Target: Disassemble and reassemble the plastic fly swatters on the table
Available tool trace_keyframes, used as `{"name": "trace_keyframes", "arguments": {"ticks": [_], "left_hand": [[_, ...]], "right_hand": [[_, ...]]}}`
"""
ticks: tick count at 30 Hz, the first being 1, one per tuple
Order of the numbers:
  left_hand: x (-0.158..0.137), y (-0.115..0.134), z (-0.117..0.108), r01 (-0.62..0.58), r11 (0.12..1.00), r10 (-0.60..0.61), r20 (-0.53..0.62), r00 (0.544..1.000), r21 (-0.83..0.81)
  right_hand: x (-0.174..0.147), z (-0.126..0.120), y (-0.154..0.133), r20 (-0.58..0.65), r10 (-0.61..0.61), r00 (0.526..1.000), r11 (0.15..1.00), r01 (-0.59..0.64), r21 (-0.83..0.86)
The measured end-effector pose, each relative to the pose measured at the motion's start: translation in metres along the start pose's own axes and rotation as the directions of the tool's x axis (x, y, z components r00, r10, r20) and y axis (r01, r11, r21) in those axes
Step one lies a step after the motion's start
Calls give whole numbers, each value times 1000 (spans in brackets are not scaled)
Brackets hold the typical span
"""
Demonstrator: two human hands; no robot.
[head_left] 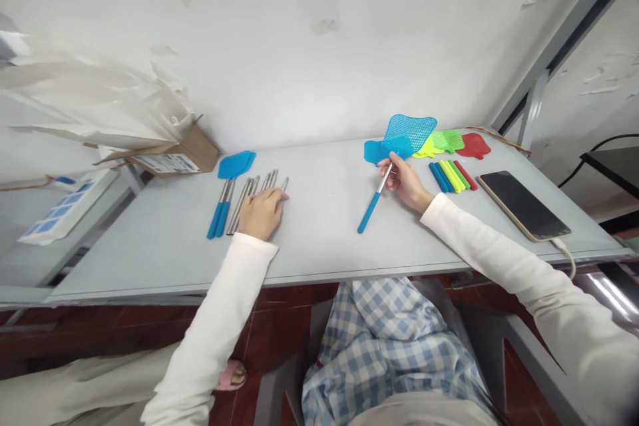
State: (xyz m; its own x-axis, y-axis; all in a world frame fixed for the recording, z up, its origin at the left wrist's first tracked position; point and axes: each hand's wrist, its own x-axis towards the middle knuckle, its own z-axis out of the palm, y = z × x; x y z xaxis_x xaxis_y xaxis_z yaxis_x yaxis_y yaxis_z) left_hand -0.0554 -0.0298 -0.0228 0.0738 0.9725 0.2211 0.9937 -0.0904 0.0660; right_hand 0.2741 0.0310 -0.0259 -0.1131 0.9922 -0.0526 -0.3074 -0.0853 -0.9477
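Note:
My right hand (404, 181) is closed around the metal shaft of a blue fly swatter (410, 133), just below its mesh head. The blue handle points down and to the left. My left hand (260, 213) lies palm down over several metal rods (240, 205) on the left of the table, its fingers loosely stretched and partly hiding them. Left of the rods, blue fly swatters (234, 165) with blue handles lie together. Beneath the held swatter head is another blue mesh head (373, 152), with yellow (426, 148), green (449, 140) and red (473, 145) heads beside it.
Several blue, yellow, green and red handles (453, 176) lie in a row right of my right hand. A phone (524, 205) with a cable lies farther right. An open cardboard box (194, 150) and a power strip (67, 210) are at the left. Another person's foot (233, 375) shows below.

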Motion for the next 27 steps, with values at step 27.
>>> {"name": "trace_keyframes", "arguments": {"ticks": [27], "left_hand": [[59,170,15,-96,584,311,113,944,-806]], "right_hand": [[8,-6,6,200,57,978,983,-91,161]]}}
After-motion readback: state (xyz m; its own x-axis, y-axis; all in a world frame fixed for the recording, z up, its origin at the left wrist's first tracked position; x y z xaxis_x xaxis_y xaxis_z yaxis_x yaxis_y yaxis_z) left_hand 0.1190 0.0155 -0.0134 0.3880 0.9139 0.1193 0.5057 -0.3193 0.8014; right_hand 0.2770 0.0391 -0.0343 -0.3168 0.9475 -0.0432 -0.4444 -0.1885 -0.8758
